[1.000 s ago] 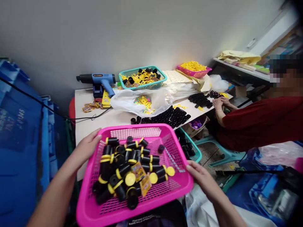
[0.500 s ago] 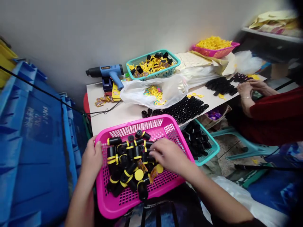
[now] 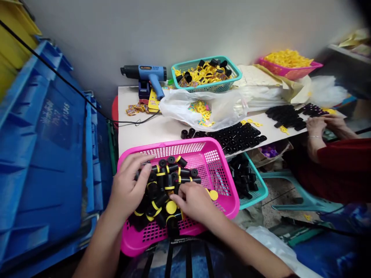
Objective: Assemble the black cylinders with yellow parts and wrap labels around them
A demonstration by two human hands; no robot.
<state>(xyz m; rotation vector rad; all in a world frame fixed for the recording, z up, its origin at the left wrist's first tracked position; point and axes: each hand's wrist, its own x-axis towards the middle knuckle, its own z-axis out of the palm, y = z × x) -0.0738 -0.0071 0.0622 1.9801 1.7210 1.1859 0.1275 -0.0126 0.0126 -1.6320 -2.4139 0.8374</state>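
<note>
I have the left hand (image 3: 128, 183) across the left rim of the pink basket (image 3: 233, 207), thumb spread, and the right hand (image 3: 194, 199) inside, fingers curled. I can't tell whether either grips the black tubes (image 3: 184, 172) heaped there. Open room lies toward the far right corner; the table (image 3: 136, 135) stands beyond.

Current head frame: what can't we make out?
All head view:
Anything inside the right hand: hidden by its own fingers.
Floor of the pink basket beneath the black cylinders: covered by the pile.
Lettering on the blue heat gun: too small.
Rest of the co-worker: cut off by the right edge.
</note>
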